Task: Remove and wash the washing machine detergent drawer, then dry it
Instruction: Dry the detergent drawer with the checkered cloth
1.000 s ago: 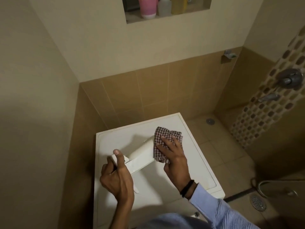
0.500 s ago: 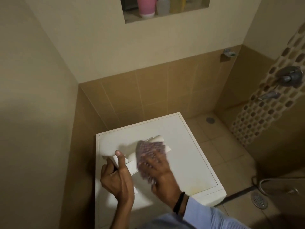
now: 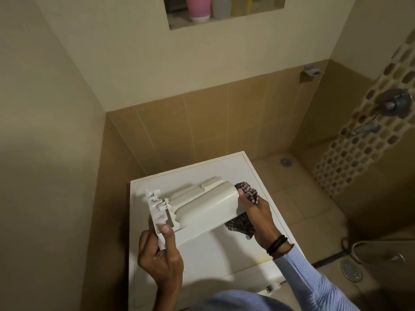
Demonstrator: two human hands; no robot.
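At frame centre, the left hand (image 3: 160, 254) grips the white detergent drawer (image 3: 202, 207) above the washing machine (image 3: 224, 261); the right hand (image 3: 258, 217) holds a checked cloth (image 3: 241, 225) at its far end.

Far above the grip I see a pink plastic cup (image 3: 198, 10), a cloudy white bottle (image 3: 221, 7) and a yellow bottle (image 3: 241, 5) in a wall niche (image 3: 179, 21). Well right of the grip sits a chrome shower valve (image 3: 396, 103); lower right, a round metal floor drain (image 3: 351, 270).
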